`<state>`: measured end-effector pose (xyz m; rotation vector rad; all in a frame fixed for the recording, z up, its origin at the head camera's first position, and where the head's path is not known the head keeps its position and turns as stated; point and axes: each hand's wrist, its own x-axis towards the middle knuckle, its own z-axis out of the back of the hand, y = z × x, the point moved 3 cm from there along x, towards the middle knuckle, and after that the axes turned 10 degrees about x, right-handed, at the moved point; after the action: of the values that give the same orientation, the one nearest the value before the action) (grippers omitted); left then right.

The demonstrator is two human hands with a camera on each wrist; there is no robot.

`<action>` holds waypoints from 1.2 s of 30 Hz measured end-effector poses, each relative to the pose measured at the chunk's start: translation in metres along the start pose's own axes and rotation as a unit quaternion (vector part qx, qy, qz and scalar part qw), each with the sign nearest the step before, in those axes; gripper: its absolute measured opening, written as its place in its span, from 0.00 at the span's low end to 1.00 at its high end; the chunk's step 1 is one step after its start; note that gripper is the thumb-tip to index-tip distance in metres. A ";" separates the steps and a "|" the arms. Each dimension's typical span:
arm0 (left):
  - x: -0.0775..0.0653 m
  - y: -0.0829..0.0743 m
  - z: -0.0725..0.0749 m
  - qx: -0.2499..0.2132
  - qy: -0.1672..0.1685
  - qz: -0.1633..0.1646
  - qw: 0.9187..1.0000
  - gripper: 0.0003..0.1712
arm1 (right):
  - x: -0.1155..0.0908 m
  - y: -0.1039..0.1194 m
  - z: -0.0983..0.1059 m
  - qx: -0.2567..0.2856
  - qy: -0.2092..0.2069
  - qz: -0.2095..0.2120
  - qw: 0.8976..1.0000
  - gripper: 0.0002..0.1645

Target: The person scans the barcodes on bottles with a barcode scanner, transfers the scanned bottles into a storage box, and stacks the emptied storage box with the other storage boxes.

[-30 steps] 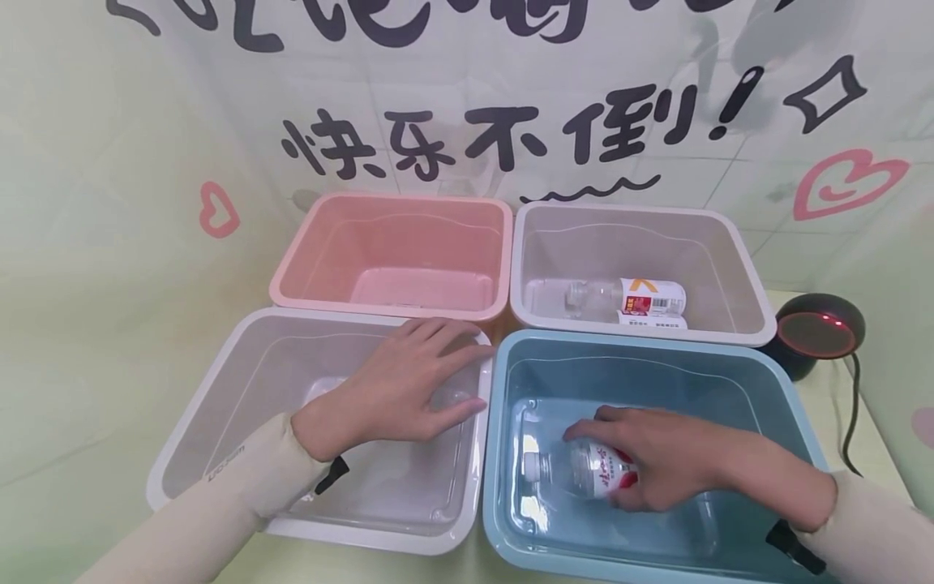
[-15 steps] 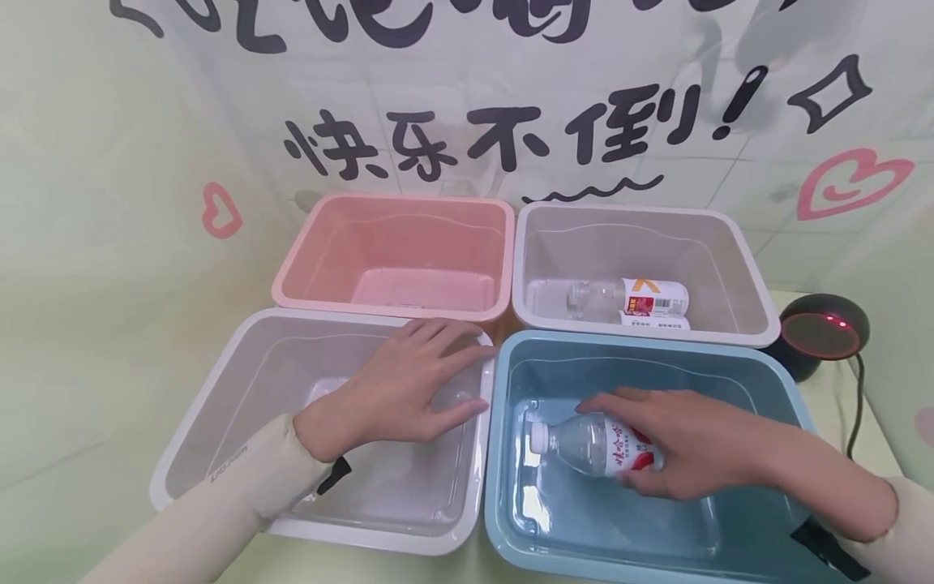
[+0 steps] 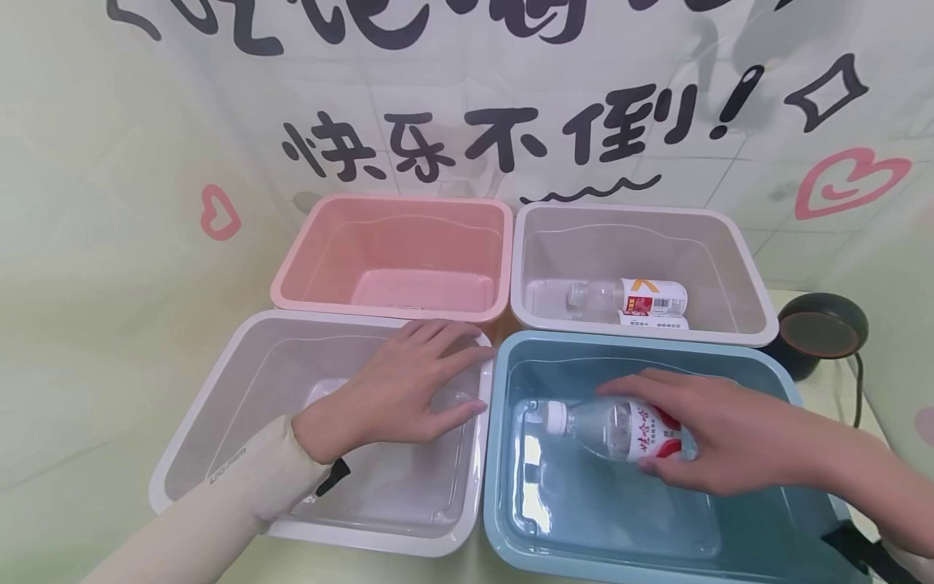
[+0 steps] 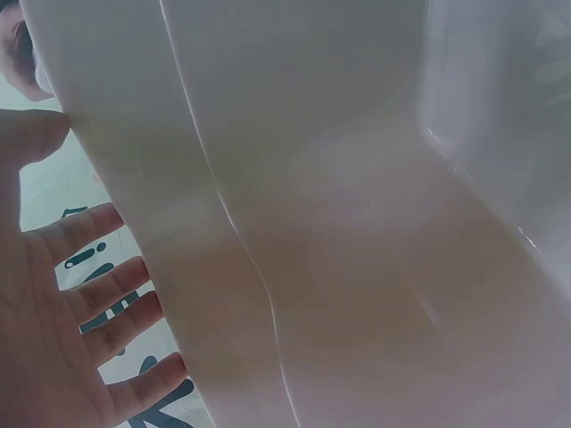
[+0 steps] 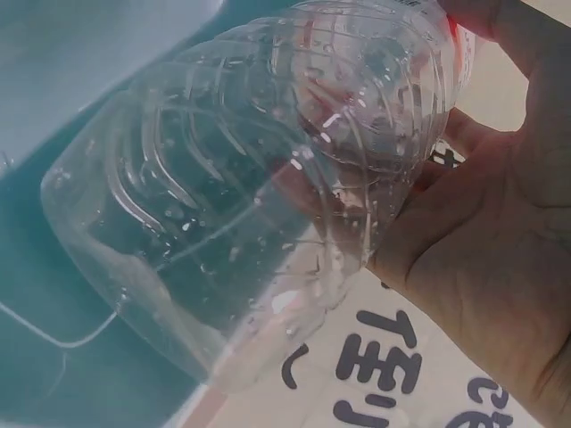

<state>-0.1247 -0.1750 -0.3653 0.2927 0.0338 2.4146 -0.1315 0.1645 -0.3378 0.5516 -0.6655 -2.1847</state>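
Observation:
In the head view, my right hand (image 3: 718,434) grips a clear plastic bottle (image 3: 594,426) around its red-and-white label. The bottle lies nearly level above the floor of the blue bin (image 3: 606,523), its white cap pointing left. Up close in the right wrist view, the ribbed lower part of the bottle (image 5: 223,169) looks see-through, with droplets on its wall. My left hand (image 3: 409,385) is spread over the right side of the front grey bin (image 3: 365,545). Seen from the left wrist, the fingertips (image 4: 156,379) touch or nearly touch that bin's edge.
Behind stand a pink bin (image 3: 394,310) and a second grey bin (image 3: 740,268), which has a clear bottle (image 3: 653,298) and part of another white label inside. A black round device (image 3: 820,328) with a cable is at the right. A printed curtain (image 3: 452,81) hangs behind.
My right hand has raised the bottle from the blue bin's floor and drawn it to the right. The left hand has stayed put. The device's red lights have gone dark.

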 end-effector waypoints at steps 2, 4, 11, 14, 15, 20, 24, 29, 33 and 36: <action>0.000 0.000 0.000 0.000 0.001 0.000 1.000 0.35 | -0.003 0.000 0.003 -0.013 -0.011 0.003 1.000 0.47; 0.000 0.000 0.001 0.000 0.000 0.000 1.000 0.35 | -0.006 0.000 0.005 -0.021 -0.019 -0.001 1.000 0.48; 0.000 0.000 0.000 0.000 -0.004 0.000 1.000 0.35 | -0.016 -0.004 0.014 -0.032 -0.060 -0.009 0.998 0.50; 0.000 0.000 0.000 -0.001 -0.004 0.000 1.000 0.35 | -0.022 -0.004 0.020 -0.051 -0.100 0.030 0.993 0.52; 0.000 0.000 0.000 -0.001 -0.004 0.000 1.000 0.35 | -0.024 -0.004 0.022 -0.056 -0.112 0.035 0.992 0.53; 0.000 0.000 0.000 0.000 -0.005 0.000 1.000 0.35 | -0.034 -0.009 0.030 -0.073 -0.148 0.046 0.985 0.58; 0.000 0.000 0.000 0.001 -0.002 0.000 1.000 0.35 | -0.042 -0.013 0.036 -0.071 -0.174 0.070 0.980 0.62; 0.000 0.000 0.000 0.001 0.000 0.001 1.000 0.35 | -0.050 -0.015 0.042 -0.065 -0.210 0.067 0.973 0.65; 0.000 0.000 0.000 0.002 0.002 0.002 1.000 0.35 | -0.056 -0.019 0.045 -0.058 -0.233 0.040 0.970 0.66; 0.000 0.000 0.000 0.002 0.000 0.001 1.000 0.35 | -0.061 -0.026 0.045 -0.057 -0.252 0.027 0.966 0.67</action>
<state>-0.1246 -0.1745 -0.3652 0.2944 0.0374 2.4168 -0.1343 0.2391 -0.3082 -0.0948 -0.7961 -2.3077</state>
